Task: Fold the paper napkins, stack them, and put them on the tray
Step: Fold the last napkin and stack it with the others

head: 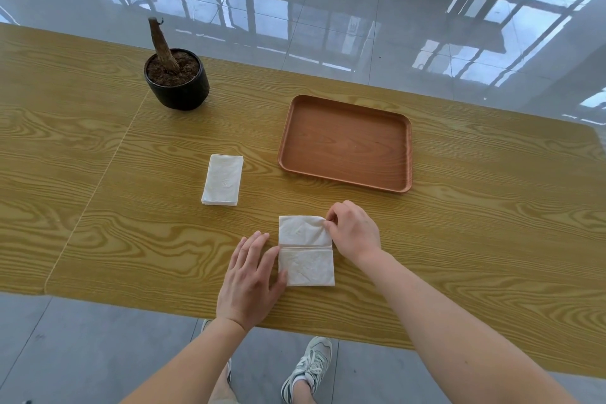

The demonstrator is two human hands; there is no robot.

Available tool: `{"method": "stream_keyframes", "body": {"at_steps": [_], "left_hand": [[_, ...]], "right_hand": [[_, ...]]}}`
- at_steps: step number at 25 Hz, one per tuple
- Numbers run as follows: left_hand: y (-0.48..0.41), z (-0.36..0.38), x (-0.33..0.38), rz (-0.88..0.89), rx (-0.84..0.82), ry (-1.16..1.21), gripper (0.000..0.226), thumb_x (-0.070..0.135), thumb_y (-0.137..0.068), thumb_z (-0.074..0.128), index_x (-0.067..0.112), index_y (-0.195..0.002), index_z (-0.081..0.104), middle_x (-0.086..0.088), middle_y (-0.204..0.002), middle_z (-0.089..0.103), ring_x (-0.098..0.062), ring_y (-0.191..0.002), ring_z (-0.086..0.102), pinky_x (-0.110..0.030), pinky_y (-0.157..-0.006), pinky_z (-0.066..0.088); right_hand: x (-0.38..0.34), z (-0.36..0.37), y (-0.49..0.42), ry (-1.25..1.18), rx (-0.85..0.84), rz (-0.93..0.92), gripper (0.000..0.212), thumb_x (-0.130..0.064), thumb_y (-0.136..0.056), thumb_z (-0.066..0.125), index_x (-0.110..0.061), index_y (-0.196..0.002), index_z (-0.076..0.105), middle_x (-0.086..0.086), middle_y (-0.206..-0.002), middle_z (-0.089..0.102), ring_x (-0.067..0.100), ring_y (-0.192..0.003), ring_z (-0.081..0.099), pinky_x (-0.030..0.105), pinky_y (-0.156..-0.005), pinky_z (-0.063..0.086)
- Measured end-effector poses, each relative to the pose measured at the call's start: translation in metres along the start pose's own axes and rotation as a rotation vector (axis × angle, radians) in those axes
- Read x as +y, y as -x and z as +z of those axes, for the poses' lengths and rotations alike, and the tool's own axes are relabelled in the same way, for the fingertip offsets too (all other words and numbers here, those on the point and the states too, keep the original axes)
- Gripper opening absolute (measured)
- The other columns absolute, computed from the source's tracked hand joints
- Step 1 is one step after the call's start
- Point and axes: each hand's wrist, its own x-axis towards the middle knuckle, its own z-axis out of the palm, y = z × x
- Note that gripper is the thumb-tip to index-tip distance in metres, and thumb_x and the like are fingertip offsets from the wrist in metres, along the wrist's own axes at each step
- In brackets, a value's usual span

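Napkin (306, 251) is lying near the table's (98, 174) front edge; your right hand (355, 229) is pinching its far right corner, apparently lifting it, while your left hand (251, 279), fingers together, is pressing its left edge. Tray (344, 144) is sitting beyond.

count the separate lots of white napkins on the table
2. One napkin lies near the table's front edge, between the left hand and right hand. A stack of napkins lies left of the tray; how many it holds is unclear.
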Motion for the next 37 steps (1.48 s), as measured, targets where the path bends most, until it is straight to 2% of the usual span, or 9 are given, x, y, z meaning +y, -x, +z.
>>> {"method": "stream_keyframes", "body": {"at_steps": [10,15,19,23,26,30,32,34,37], "left_hand": [[0.000,0.001,0.000,0.003,0.018,0.000,0.044,0.043,-0.093,0.057,0.014,-0.125,0.061,-0.011,-0.141,0.052,-0.029,-0.142,0.040,-0.048,-0.121,0.027],[-0.001,-0.001,0.001,-0.010,0.024,0.024,0.047,0.044,-0.092,0.058,0.015,-0.129,0.056,-0.010,-0.142,0.052,-0.027,-0.142,0.040,-0.046,-0.122,0.024],[-0.002,-0.006,0.003,-0.027,0.019,0.053,0.055,0.045,-0.090,0.058,0.012,-0.133,0.053,-0.009,-0.141,0.054,-0.027,-0.140,0.042,-0.046,-0.120,0.028],[-0.009,-0.018,0.016,-0.221,0.000,0.212,0.071,0.049,-0.081,0.059,0.016,-0.142,0.044,-0.003,-0.139,0.054,-0.024,-0.134,0.046,-0.044,-0.115,0.035],[-0.020,-0.026,0.026,-0.370,0.011,0.397,0.087,0.038,-0.075,0.073,0.015,-0.150,0.035,0.001,-0.132,0.055,-0.021,-0.126,0.048,-0.042,-0.109,0.034],[-0.032,-0.034,0.028,-0.335,-0.046,0.353,0.092,0.030,-0.078,0.080,0.024,-0.154,0.030,0.009,-0.131,0.054,-0.016,-0.126,0.043,-0.042,-0.107,0.032],[-0.036,-0.038,0.027,-0.217,-0.051,0.326,0.071,0.022,-0.077,0.082,0.028,-0.142,0.052,0.010,-0.127,0.059,-0.017,-0.122,0.047,-0.044,-0.103,0.040],[-0.036,-0.041,0.024,-0.070,-0.008,0.289,0.043,0.008,-0.072,0.084,0.022,-0.112,0.074,0.004,-0.111,0.069,-0.025,-0.109,0.058,-0.046,-0.088,0.051],[-0.027,-0.042,0.023,0.116,-0.011,0.156,0.030,-0.002,-0.068,0.082,0.017,-0.090,0.076,-0.001,-0.099,0.071,-0.029,-0.098,0.065,-0.040,-0.076,0.053]], "right_hand": [[0.004,-0.004,0.010,-0.166,0.070,-0.082,0.007,-0.020,-0.093,0.068,-0.018,-0.087,0.065,-0.008,-0.079,0.063,0.013,-0.072,0.058,0.035,-0.065,0.053],[0.002,-0.005,0.008,-0.457,0.023,0.090,0.021,-0.017,-0.086,0.074,-0.027,-0.101,0.065,-0.010,-0.087,0.067,0.007,-0.078,0.063,0.021,-0.066,0.050],[0.003,-0.009,0.013,-0.666,-0.015,0.150,0.034,-0.010,-0.083,0.079,-0.027,-0.111,0.071,-0.006,-0.087,0.070,0.008,-0.076,0.065,0.025,-0.073,0.057],[0.007,-0.014,0.032,-0.593,-0.050,0.068,0.017,-0.015,-0.083,0.081,-0.030,-0.088,0.077,-0.012,-0.079,0.072,0.000,-0.071,0.064,0.017,-0.070,0.054],[0.007,-0.018,0.047,-0.493,-0.048,0.016,0.013,-0.014,-0.085,0.079,-0.027,-0.084,0.078,-0.013,-0.080,0.074,0.006,-0.074,0.066,0.018,-0.070,0.055],[0.005,-0.020,0.062,-0.345,-0.002,-0.168,0.016,-0.003,-0.085,0.075,-0.019,-0.085,0.076,-0.011,-0.086,0.068,0.009,-0.072,0.062,0.025,-0.069,0.053],[0.006,-0.017,0.069,-0.308,-0.005,-0.219,0.016,-0.001,-0.085,0.074,-0.016,-0.088,0.076,-0.008,-0.092,0.068,0.014,-0.076,0.061,0.032,-0.072,0.055],[0.009,-0.013,0.076,-0.267,-0.003,-0.242,0.016,-0.002,-0.086,0.073,-0.017,-0.090,0.076,-0.009,-0.096,0.067,0.012,-0.080,0.059,0.035,-0.073,0.054],[0.012,-0.006,0.085,-0.210,0.010,-0.267,0.016,-0.004,-0.086,0.074,-0.018,-0.092,0.077,-0.009,-0.100,0.067,0.009,-0.091,0.058,0.034,-0.077,0.054]]}}
